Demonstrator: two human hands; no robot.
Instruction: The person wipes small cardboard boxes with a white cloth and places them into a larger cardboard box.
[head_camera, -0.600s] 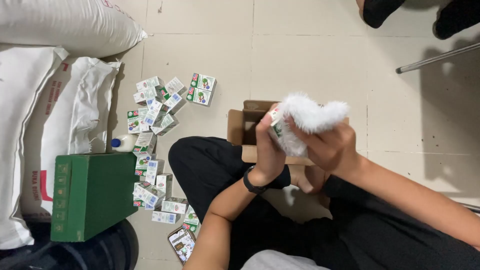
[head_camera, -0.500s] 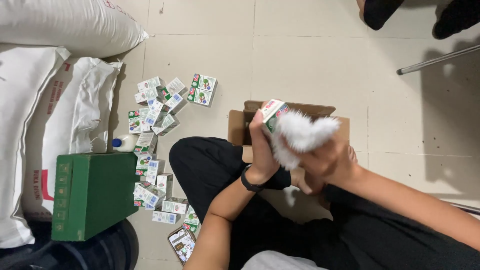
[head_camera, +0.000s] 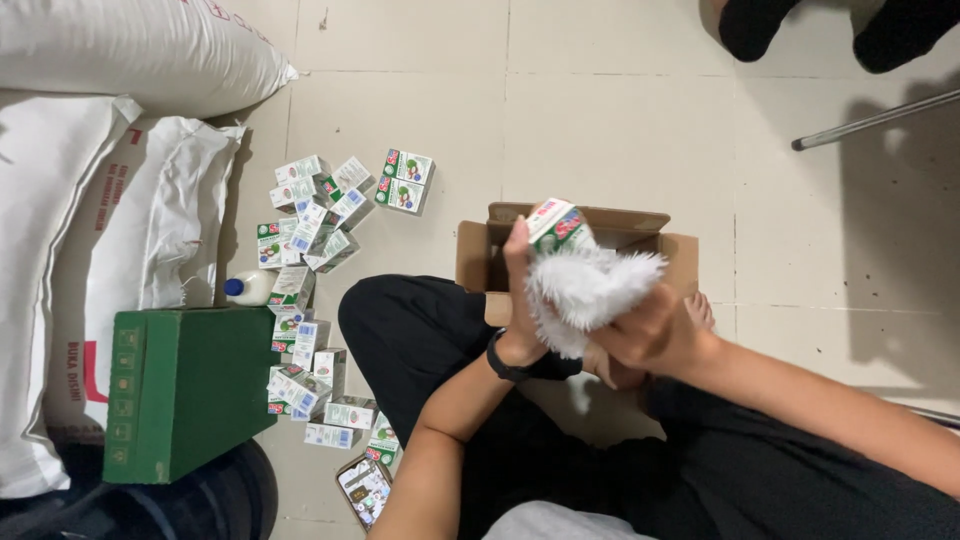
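1 head-worn camera looks steeply down, close over the lap and hands, onto the tiled floor (head_camera: 620, 130).

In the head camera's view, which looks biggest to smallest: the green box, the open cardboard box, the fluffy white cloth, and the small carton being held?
1. Green box
2. Cardboard box, though partly hidden by the hands, so its rank over the cloth is unsure
3. White cloth, nearer the camera
4. Carton, in the left hand
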